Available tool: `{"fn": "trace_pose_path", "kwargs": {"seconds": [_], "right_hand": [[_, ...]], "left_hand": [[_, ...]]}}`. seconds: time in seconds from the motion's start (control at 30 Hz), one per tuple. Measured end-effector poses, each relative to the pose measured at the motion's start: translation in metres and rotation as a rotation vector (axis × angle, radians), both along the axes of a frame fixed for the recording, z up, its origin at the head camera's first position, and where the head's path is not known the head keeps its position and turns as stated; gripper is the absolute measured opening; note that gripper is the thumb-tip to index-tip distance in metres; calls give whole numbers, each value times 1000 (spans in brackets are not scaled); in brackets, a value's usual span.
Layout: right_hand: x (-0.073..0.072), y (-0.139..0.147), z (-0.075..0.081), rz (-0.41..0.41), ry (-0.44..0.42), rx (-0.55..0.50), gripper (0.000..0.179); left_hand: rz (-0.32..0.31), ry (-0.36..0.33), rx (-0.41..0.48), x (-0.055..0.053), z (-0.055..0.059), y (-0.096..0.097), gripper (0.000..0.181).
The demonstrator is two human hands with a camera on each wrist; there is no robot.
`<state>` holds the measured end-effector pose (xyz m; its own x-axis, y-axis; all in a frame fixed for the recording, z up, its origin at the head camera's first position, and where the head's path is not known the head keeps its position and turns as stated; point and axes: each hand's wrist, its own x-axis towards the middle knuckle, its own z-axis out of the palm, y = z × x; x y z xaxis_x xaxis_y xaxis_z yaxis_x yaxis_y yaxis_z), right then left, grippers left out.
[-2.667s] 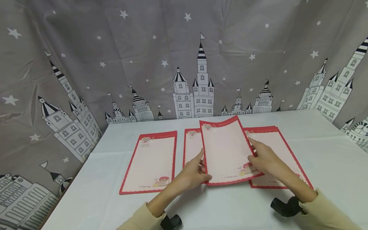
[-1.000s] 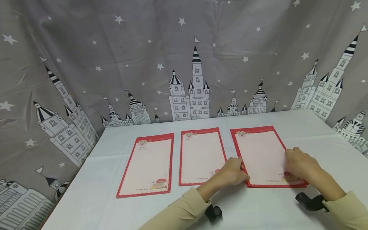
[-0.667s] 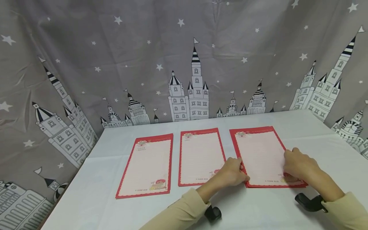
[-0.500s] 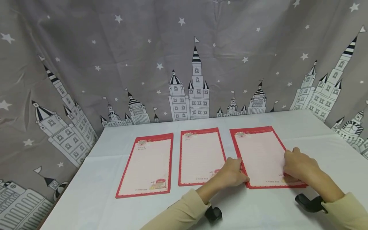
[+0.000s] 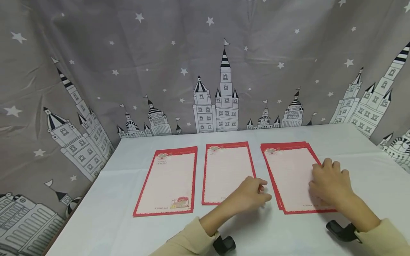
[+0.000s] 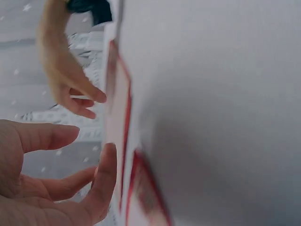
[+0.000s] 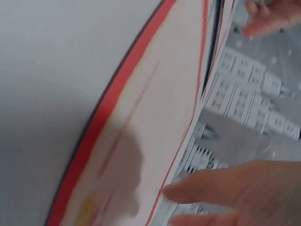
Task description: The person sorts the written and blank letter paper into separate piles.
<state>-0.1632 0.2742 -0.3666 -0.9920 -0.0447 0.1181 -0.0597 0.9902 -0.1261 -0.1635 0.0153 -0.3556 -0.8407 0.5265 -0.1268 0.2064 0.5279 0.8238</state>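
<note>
R stack (image 5: 293, 177) uneven, nothing pinched by either hand

R stack is laid R of mid sheet (image 5: 225, 169), w/ a narrow strip btwn. Top sheet (image 5: 289, 174) is set slightly nearer the person than lower sheet (image 5: 280, 207), so a red rim is left showing along far & L edges. Step in hand, as judged: sheets prob. being gathered & squared. For next move, both long sides of R stack would need to be met by fingers & edges evened, w/o thin paper being bent.

R hand (image 5: 331, 183) is held over R stack's R edge, well R of mid sheet; fingers parted, nothing pinched; contact w/ paper can't be told. L hand (image 5: 248, 195) is poised over mid sheet's near R corner, fingers loosely curved, nothing held.

L sheet (image 5: 168, 181) is placed L of mid sheet, small gap btwn. Room: white cloth (image 5: 378, 185) is seen far R of mid sheet, past R stack; more on near side, partly crossed by forearms. Beyond mid sheet only a short strip is left before grey curtain (image 5: 153, 53). Table's near edge isn't shown.
</note>
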Motion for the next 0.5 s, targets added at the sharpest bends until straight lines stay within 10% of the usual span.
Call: {"fn": "trace_pose_path", "kwargs": {"seconds": [0.27, 0.5], "right_hand": [[-5, -60, 10, 172, -76, -366, 44], [-11, -93, 10, 246, -202, -551, 50]], "left_hand": [[182, 157, -108, -18, 22, -52, 54], [352, 124, -205, -33, 21, -101, 65]]}}
